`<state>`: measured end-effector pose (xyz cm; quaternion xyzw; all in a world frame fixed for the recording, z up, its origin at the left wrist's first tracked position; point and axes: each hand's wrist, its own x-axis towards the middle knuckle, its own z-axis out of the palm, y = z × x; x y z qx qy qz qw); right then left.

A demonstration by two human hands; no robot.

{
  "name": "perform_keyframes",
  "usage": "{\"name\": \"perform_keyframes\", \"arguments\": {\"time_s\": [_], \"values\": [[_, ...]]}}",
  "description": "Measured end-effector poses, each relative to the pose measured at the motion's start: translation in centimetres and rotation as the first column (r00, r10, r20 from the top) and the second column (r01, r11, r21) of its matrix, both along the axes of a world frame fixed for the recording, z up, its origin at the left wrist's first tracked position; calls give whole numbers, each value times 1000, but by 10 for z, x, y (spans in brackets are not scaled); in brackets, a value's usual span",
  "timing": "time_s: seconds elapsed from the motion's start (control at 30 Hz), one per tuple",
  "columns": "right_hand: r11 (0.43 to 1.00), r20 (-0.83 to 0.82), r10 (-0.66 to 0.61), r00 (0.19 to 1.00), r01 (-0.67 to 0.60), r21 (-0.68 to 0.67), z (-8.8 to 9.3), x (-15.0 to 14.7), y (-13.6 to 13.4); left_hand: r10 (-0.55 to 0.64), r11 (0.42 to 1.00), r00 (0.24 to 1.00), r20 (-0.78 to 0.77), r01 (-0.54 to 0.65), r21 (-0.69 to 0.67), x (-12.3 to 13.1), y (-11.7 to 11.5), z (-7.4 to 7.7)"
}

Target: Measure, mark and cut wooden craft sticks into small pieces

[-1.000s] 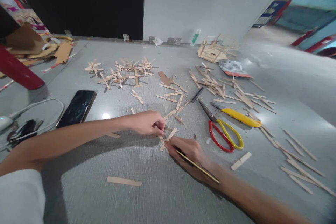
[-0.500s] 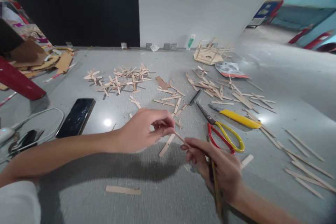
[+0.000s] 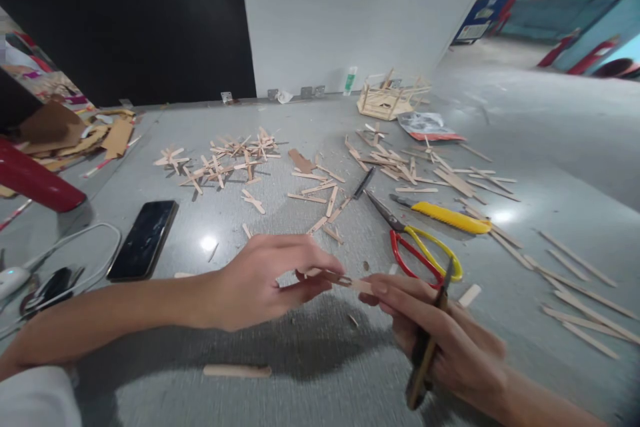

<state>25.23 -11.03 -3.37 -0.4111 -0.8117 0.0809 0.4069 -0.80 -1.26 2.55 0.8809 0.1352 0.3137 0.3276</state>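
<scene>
Grey surface (image 3: 280, 403); phone (image 3: 143, 240) at left; left hand (image 3: 280, 280) pinching a stick (image 3: 362, 287) in mid-air; right hand (image 3: 457, 341) pinching its right end, also gripping a knife (image 3: 423, 370). Fitting or shaping seems under way; the next move likely wants steady fingers.

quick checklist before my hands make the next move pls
1. Left hand pinching a wooden piece: ok
2. Right hand pinching the pale stick end: ok
3. Held wood in one piece, not two: cannot tell
4. Right hand free of other tools: not ok, a slim tool is tucked in it
5. Scissors not touching right hand: cannot tell, they overlap in view
6. Yellow cutter clear of both hands: ok
</scene>
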Motion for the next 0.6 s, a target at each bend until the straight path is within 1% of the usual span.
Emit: {"name": "perform_keyframes", "arguments": {"time_s": [0.1,0.13,0.2,0.3,0.4,0.5,0.6], "values": [[993,-35,4,999,-8,-117,0,2,-1,-52,997,998,-47,54,49,-2,0,1],[991,-46,5,999,-11,-134,0,2,0,-55,996,996,-73,61,70,-3,0,2],[994,-60,22,998,-28,-110,-1,3,0,-46,993,993,-108,57,101,-4,0,2],[998,-57,54,997,-56,-26,-3,4,2,-44,987,993,-106,59,146,-4,0,0],[998,-41,56,998,-57,-19,-4,3,3,-26,985,994,-102,43,166,-4,-1,-2],[999,-34,40,999,-41,-32,-7,1,4,-6,989,994,-108,21,146,-3,-1,-3],[999,-33,47,998,-47,-17,-8,-1,5,17,990,992,-127,1,140,-3,-2,-1]]}}
